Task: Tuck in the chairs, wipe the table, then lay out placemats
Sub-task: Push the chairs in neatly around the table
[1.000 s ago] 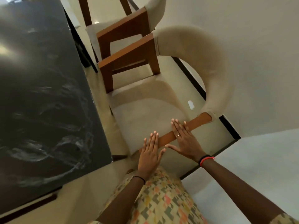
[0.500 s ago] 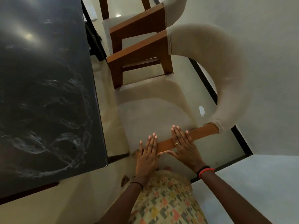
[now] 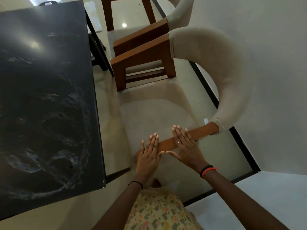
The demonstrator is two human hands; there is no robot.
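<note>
We keep left hand [image 3: 148, 156] and right hand [image 3: 186, 146] flat, fingers straight, on the wooden arm [image 3: 204, 130] as before; chair [image 3: 157, 113] still stands apart from the counter [image 3: 46, 97].

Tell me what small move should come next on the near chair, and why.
Probably slide the near chair leftward toward the table. The left hand and right hand lie flat on its near armrest, and a strip of floor shows between seat and table edge, so it looks not yet tucked in.
</note>
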